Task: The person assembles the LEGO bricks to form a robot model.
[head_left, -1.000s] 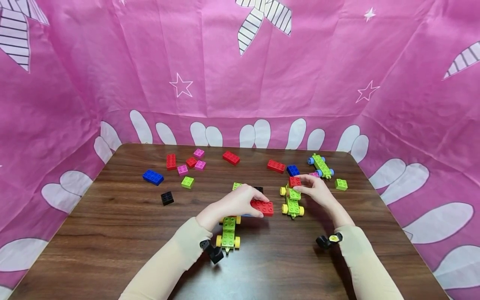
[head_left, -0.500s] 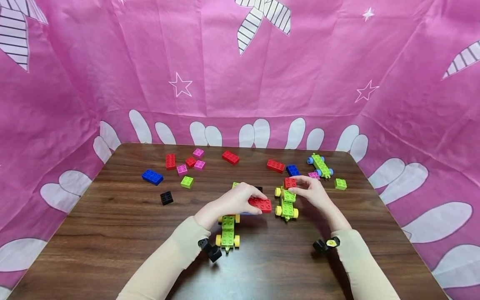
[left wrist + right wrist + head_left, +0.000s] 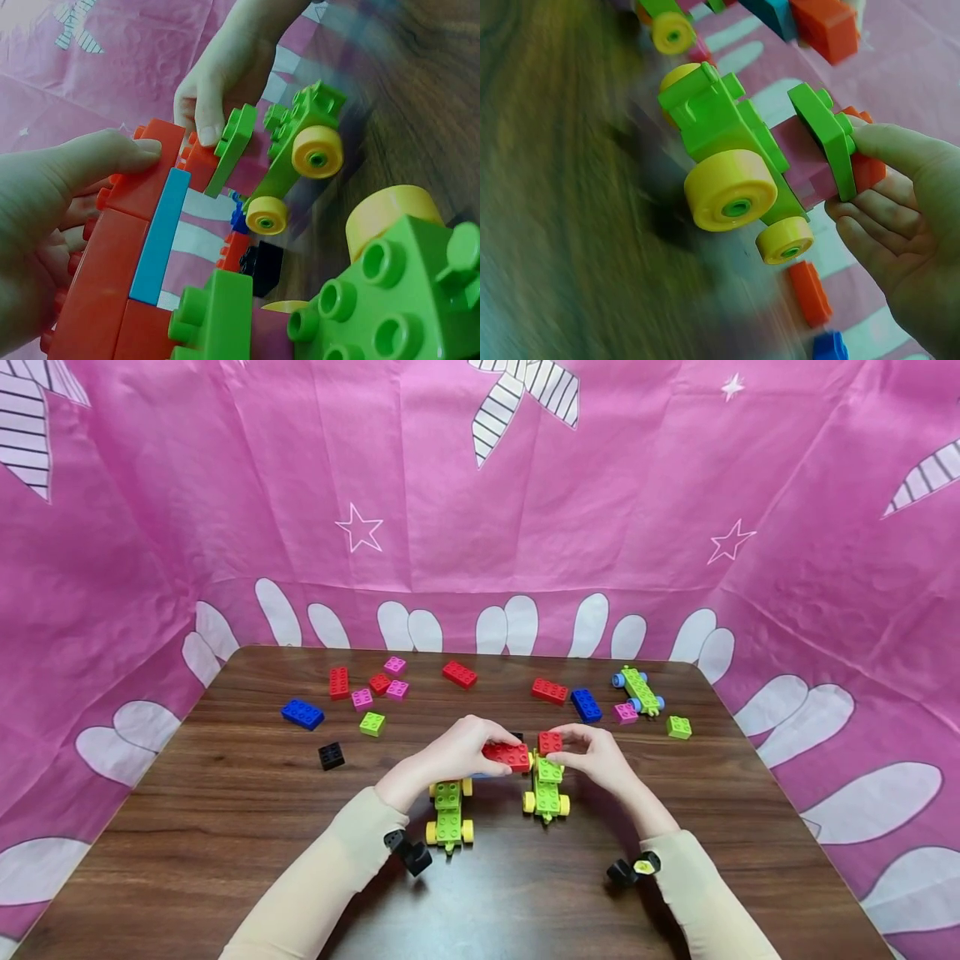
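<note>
My left hand (image 3: 461,750) pinches a red brick (image 3: 508,756) at the end of a toy car build (image 3: 448,822) with a green base and yellow wheels. In the left wrist view, this build carries red bricks above a blue plate (image 3: 161,236), which reaches out sideways. My right hand (image 3: 597,757) grips the top of a second toy car (image 3: 547,797), its fingers around a small red brick (image 3: 550,742). In the right wrist view, a green plate (image 3: 823,139) and pink bricks (image 3: 802,154) sit under that red brick. The two builds stand side by side, close together.
Several loose bricks lie at the back left, among them a blue brick (image 3: 303,714) and a black brick (image 3: 331,756). At the back right are a red brick (image 3: 550,691), a blue brick (image 3: 586,705) and a green car base with blue wheels (image 3: 637,691).
My right hand has carried its toy car left and slightly toward me, right up beside the other build. My left hand, still on the red brick, has shifted a little left with its build.
</note>
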Available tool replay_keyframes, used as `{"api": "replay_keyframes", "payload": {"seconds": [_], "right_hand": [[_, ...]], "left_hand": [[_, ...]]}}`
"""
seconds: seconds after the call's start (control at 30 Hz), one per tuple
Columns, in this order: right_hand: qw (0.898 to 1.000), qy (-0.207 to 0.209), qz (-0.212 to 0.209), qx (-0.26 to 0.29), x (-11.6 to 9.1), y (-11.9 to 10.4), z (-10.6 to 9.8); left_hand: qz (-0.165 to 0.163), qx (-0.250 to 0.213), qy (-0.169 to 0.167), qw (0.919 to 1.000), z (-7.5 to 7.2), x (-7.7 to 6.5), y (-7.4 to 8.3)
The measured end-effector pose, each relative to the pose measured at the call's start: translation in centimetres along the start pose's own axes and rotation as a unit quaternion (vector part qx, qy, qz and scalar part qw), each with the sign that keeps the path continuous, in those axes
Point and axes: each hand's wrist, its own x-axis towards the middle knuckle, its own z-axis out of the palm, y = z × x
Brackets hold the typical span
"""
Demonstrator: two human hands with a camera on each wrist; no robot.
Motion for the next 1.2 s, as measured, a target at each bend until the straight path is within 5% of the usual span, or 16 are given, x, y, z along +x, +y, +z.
{"api": "replay_keyframes", "payload": {"seconds": [0.4,0.67,1.2], "right_hand": [[0.999,-0.03,0.007,0.022,-0.2,-1.2,2.6],[0.999,-0.043,-0.014,0.006,-0.8,-5.0,3.3],[0.998,-0.052,-0.023,0.012,-0.5,-5.4,4.5]], "left_hand": [[0.002,-0.017,0.01,0.9998,-0.9,-0.3,-1.1],[0.022,-0.017,0.015,0.9995,-0.7,0.0,-1.5],[0.009,-0.013,0.014,0.9998,-0.3,0.4,-1.6]]}}
